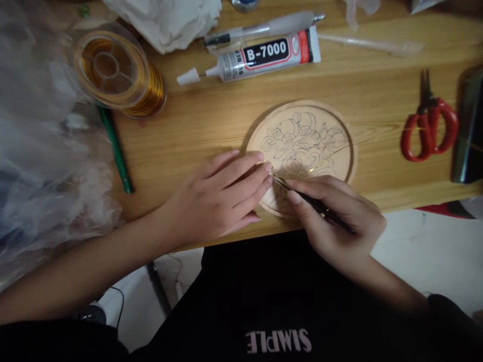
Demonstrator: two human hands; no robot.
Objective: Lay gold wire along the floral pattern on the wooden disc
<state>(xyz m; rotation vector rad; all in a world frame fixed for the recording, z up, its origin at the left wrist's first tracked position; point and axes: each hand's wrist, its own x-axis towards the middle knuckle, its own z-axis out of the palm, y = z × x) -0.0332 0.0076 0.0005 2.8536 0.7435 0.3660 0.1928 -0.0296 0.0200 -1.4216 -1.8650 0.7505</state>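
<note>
My right hand (335, 211) is closed around black tweezers (315, 203), their tips pointing left over a round wooden plate (260, 143). Pen-drawn flowers and leaves cover the plate's pale surface. A bent piece of gold wire (261, 162) sits at the fingertips of my left hand (222, 196), which pinches it beside the tweezer tips. Another thin stretch of gold wire (320, 163) runs across the plate's right half. Exactly where the tweezers meet the wire is partly hidden by my fingers.
A spool of gold wire (156, 93) stands upper left, near a green pen (116, 151) and crumpled clear plastic (49, 151). A B-7000 glue tube (264, 55) lies behind the plate with a pen (264, 27). Red-handled scissors (428, 125) and a dark device (468, 130) are at right.
</note>
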